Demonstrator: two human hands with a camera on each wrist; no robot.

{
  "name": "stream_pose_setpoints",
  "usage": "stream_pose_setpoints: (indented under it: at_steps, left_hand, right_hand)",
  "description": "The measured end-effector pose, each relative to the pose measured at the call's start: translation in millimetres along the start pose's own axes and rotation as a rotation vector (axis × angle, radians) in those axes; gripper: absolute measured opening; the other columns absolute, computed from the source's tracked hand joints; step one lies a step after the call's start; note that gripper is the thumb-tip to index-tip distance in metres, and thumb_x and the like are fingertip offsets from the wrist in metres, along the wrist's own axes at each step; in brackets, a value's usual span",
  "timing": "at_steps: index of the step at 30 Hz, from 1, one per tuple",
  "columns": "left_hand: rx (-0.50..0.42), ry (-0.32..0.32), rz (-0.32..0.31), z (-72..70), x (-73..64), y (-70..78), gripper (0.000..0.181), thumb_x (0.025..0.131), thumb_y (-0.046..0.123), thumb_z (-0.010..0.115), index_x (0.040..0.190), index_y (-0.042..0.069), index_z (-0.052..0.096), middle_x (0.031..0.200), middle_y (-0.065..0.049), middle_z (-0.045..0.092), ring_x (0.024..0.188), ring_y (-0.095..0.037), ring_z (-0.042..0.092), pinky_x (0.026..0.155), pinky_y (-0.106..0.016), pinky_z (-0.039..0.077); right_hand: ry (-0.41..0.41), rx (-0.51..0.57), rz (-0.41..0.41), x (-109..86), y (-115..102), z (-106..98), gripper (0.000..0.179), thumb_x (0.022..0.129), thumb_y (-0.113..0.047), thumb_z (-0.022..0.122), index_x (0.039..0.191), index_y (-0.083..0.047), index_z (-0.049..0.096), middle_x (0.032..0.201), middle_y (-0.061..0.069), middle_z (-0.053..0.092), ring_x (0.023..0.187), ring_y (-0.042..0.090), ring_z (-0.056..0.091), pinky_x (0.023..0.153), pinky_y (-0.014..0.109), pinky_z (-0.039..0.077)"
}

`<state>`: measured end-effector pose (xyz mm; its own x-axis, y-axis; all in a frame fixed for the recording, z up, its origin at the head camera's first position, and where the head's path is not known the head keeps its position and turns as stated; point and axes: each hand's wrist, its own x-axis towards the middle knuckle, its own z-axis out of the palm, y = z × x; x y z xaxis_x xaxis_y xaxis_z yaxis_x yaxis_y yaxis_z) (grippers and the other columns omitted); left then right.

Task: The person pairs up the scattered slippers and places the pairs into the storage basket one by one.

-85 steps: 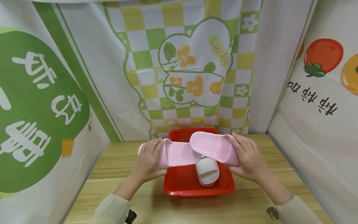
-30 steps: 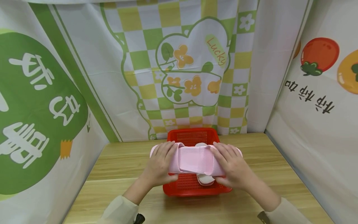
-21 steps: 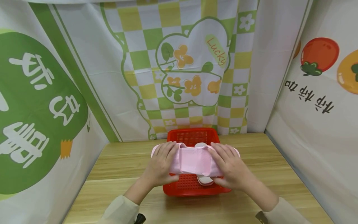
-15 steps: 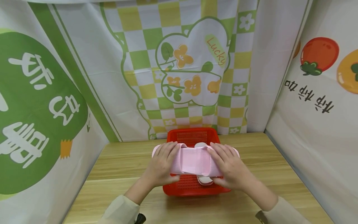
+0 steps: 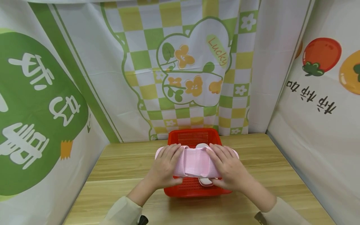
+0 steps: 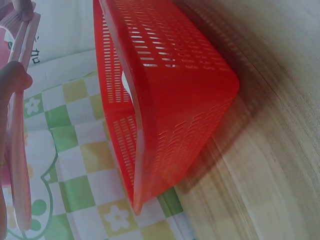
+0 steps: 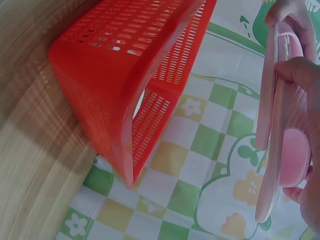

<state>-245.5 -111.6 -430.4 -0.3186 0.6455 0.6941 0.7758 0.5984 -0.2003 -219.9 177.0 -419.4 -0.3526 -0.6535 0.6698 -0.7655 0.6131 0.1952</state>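
Observation:
Over the red basket, both hands hold a pair of pink slippers brought together with their soles overlapping. My left hand (image 5: 164,167) grips the left pink slipper (image 5: 180,164) around its ribbed strap, thumb beneath. My right hand (image 5: 232,170) grips the right pink slipper (image 5: 212,167) the same way, fingers over the top. In the right wrist view the pink slippers (image 7: 270,120) show edge-on, one against the other. Below them, white slippers (image 5: 206,182) lie in the red basket (image 5: 197,194), partly hidden by the pink pair.
The perforated red basket stands on a wood-grain table (image 5: 129,159), close to the back wall. A checked green and yellow cloth (image 5: 194,115) hangs behind it. Printed white cloths close in the left and right sides.
The two pink slippers, earlier angled with only their ends overlapping, have been brought into line and slid over each other. Both hands have moved closer together, slightly more in the last second.

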Motion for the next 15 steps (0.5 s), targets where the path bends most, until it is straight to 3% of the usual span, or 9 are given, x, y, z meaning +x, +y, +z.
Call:
stream_pose_setpoints:
  at_steps: [15]
  left_hand:
    - [-0.002, -0.003, 0.026, 7.9, -0.2, 3.8, 0.1, 0.056, 0.044, 0.073, 0.138, -0.005, 0.043, 0.134, -0.02, 0.049, 0.122, -0.034, 0.046, 0.103, -0.048, 0.036]
  right_hand:
    - [0.001, 0.009, -0.002, 7.1, -10, 8, 0.092, 0.066, -0.043, 0.077, 0.138, 0.005, 0.045, 0.133, 0.024, 0.05, 0.119, 0.039, 0.048, 0.1, 0.054, 0.036]
